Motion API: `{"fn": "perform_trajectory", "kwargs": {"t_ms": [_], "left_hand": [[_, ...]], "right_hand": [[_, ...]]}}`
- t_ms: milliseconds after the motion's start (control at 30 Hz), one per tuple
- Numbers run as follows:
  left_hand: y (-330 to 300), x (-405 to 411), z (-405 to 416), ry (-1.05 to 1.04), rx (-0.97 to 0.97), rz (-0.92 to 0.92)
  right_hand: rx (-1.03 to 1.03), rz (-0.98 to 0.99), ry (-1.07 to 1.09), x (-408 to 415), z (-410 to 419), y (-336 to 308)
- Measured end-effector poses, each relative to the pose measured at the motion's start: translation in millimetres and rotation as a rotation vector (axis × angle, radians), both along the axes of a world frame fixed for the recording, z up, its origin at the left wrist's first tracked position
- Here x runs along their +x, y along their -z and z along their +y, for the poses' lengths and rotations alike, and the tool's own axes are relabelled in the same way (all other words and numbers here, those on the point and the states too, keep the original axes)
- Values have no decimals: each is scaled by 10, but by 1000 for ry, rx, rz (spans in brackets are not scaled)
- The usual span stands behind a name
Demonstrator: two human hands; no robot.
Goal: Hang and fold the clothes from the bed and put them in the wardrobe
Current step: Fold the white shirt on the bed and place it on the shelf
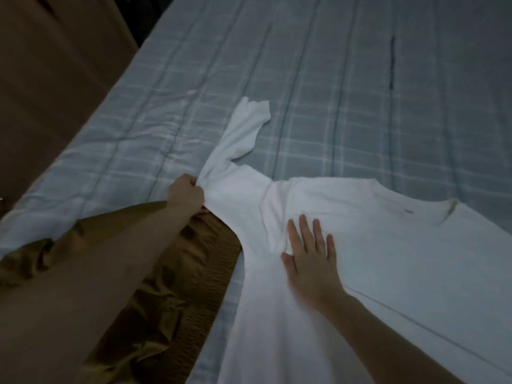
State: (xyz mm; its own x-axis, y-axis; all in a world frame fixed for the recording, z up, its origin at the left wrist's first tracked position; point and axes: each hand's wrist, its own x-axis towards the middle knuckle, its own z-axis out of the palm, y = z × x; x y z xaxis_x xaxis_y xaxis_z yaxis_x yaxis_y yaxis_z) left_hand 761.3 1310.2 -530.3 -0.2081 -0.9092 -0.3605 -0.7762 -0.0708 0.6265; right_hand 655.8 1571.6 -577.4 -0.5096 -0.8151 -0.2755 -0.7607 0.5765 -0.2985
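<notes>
A white T-shirt [388, 259] lies spread on the bed, its collar toward the right and one sleeve stretched up toward the middle of the bed. My left hand [185, 194] is clenched on the shirt's fabric at the base of that sleeve, pulling it taut. My right hand [310, 256] lies flat on the shirt's chest with fingers spread, pressing it down. An olive-brown garment [166, 295] lies crumpled under my left forearm, beside the shirt's left edge.
The bed is covered with a pale blue checked sheet [332, 92] that stretches far back and to the right. The bed's left edge runs diagonally, with brown floor [55, 79] beyond it. The room is dim.
</notes>
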Motion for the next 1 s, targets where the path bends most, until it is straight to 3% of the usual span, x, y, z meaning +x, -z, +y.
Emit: {"fn": "perform_trajectory", "kwargs": {"t_ms": [100,233,367,433,500,600,667,733,800,900,933,1000], "left_hand": [[4,150,-52,-13,209,6],[1,9,-99,-13,124,-30],[-33,-144,-41,-73,20,56],[-36,-234,-88,-121,53,138],[-77,-264,-197,-113,180,161],[-229,-277,-364,-23,651,239],[-392,-329,-398,21,774,287],[-545,-408,-424,-41,728,409],[-677,-467,-450,-180,683,651],[-800,-589,-355,-172,534,944],[-849,-656,-257,-109,432,947],[-1001,-809,21,134,172,831]], "right_hand": [[-106,-24,58,-1,-8,-69],[-345,-239,322,46,-164,-224],[-110,-22,35,127,-128,-25],[-14,-4,45,124,-118,46],[30,-50,43,109,-146,24],[77,-93,30,66,-185,-25],[102,-121,41,48,-208,-33],[135,-143,38,37,-228,-38],[190,-173,26,11,-259,-60],[272,-253,40,-55,-332,-171],[274,-353,76,-114,-369,-280],[53,-846,364,-302,-410,-700]]}}
